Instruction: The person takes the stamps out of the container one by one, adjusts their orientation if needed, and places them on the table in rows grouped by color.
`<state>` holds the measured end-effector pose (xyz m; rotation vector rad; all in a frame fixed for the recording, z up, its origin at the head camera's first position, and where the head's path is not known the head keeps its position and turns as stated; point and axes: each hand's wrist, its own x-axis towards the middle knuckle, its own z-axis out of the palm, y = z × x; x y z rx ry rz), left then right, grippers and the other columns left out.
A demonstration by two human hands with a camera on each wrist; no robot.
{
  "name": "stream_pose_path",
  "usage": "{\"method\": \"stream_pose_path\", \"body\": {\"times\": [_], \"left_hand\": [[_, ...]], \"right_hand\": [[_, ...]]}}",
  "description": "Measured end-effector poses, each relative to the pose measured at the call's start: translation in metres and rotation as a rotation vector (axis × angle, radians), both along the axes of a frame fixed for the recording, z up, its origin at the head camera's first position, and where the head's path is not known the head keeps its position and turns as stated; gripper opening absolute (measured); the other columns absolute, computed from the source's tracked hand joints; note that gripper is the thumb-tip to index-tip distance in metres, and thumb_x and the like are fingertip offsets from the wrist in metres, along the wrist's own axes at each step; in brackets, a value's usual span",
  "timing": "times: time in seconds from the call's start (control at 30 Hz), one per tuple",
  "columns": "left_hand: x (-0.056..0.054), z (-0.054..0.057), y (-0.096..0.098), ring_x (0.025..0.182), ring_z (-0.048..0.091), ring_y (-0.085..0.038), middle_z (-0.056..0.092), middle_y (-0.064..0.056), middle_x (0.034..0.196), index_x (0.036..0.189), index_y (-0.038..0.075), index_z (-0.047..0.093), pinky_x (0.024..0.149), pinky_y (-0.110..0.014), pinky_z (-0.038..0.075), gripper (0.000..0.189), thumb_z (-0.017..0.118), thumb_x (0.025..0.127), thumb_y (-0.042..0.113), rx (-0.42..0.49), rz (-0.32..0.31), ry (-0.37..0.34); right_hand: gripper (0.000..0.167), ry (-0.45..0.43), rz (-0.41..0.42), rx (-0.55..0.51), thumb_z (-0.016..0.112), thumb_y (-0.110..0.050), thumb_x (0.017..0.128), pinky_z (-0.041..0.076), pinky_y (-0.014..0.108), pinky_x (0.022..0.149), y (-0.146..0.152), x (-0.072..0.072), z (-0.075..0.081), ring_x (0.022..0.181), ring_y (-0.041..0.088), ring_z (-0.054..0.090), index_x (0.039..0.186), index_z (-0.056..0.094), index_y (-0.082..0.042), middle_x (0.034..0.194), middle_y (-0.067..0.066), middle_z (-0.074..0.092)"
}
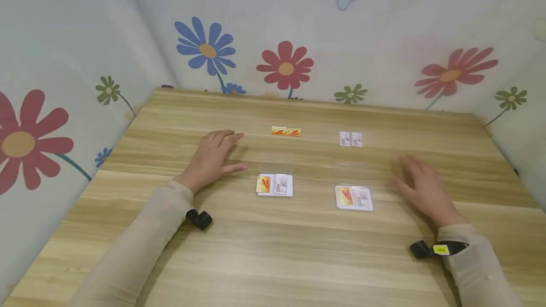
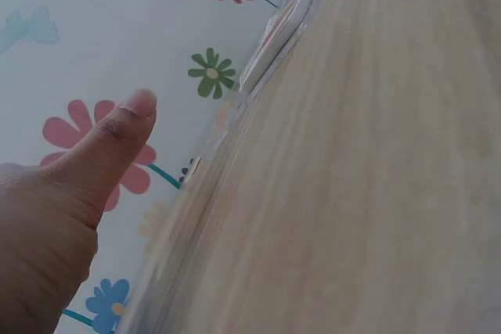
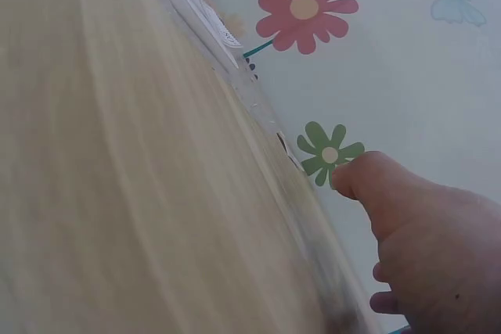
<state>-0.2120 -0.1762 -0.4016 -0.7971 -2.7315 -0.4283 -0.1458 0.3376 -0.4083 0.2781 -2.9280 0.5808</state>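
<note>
Clear plastic L case [image 1: 290,186], R case [image 1: 370,200]: prob. light, stiff, slick; best pinched at sides. L hand [image 1: 213,159], R hand [image 1: 428,191]: fingers wide, empty.

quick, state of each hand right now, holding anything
Left hand: open, holding nothing.
Right hand: open, holding nothing, slightly blurred in the head view.

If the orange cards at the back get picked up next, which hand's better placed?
Probably the left hand: it is empty and nearer those orange cards; the right hand, also empty, is farther off.
</note>
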Motion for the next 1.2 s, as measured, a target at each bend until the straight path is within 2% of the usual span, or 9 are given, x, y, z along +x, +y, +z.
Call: {"method": "stream_pose_path", "body": {"times": [0.23, 0.43, 0.6, 0.73, 1.1, 1.2], "left_hand": [[0.000, 0.004, 0.005, 0.121, 0.047, -0.033, 0.055, -0.015, 0.125, 0.137, 0.010, 0.050, 0.108, -0.050, 0.032, 0.077, 0.072, 0.077, 0.053, 0.016, -0.031, 0.003], [0.001, 0.006, 0.007, 0.117, 0.049, -0.031, 0.057, -0.012, 0.119, 0.131, 0.009, 0.054, 0.106, -0.049, 0.034, 0.071, 0.073, 0.077, 0.051, 0.034, -0.046, 0.002], [0.004, 0.007, 0.010, 0.112, 0.052, -0.030, 0.060, -0.011, 0.114, 0.124, 0.008, 0.058, 0.103, -0.048, 0.037, 0.065, 0.075, 0.076, 0.048, 0.059, -0.062, 0.013], [0.005, 0.008, 0.012, 0.110, 0.054, -0.030, 0.061, -0.010, 0.110, 0.120, 0.008, 0.060, 0.104, -0.048, 0.037, 0.061, 0.077, 0.076, 0.046, 0.077, -0.080, 0.020], [0.009, 0.006, 0.015, 0.106, 0.056, -0.027, 0.063, -0.008, 0.107, 0.118, 0.008, 0.061, 0.101, -0.046, 0.040, 0.060, 0.078, 0.074, 0.045, 0.100, -0.115, 0.014], [0.010, 0.005, 0.016, 0.106, 0.056, -0.027, 0.063, -0.008, 0.107, 0.118, 0.008, 0.061, 0.099, -0.045, 0.041, 0.059, 0.078, 0.074, 0.045, 0.105, -0.127, 0.009]], "right_hand": [[0.057, 0.057, -0.017, -0.055, 0.057, -0.031, 0.095, 0.029, 0.067, 0.099, -0.002, 0.003, 0.003, 0.122, 0.055, 0.039, 0.137, 0.044, 0.005, 0.135, 0.035, 0.045], [0.048, 0.090, -0.038, -0.087, 0.054, -0.026, 0.097, 0.032, 0.066, 0.098, -0.005, 0.003, 0.004, 0.120, 0.053, 0.042, 0.131, 0.049, 0.006, 0.131, 0.035, 0.049], [0.043, 0.110, -0.050, -0.104, 0.053, -0.023, 0.097, 0.037, 0.064, 0.092, -0.007, 0.003, 0.005, 0.109, 0.049, 0.051, 0.128, 0.052, 0.007, 0.125, 0.034, 0.052], [0.040, 0.128, -0.050, -0.120, 0.054, -0.021, 0.097, 0.040, 0.061, 0.087, -0.008, 0.003, 0.004, 0.100, 0.045, 0.056, 0.125, 0.054, 0.007, 0.121, 0.033, 0.055], [0.037, 0.134, -0.046, -0.142, 0.055, -0.020, 0.096, 0.046, 0.059, 0.079, -0.012, 0.003, 0.004, 0.093, 0.044, 0.060, 0.123, 0.056, 0.006, 0.116, 0.030, 0.058], [0.036, 0.142, -0.041, -0.144, 0.056, -0.019, 0.096, 0.048, 0.055, 0.076, -0.014, 0.004, 0.003, 0.089, 0.042, 0.061, 0.123, 0.056, 0.005, 0.112, 0.029, 0.060]]}}
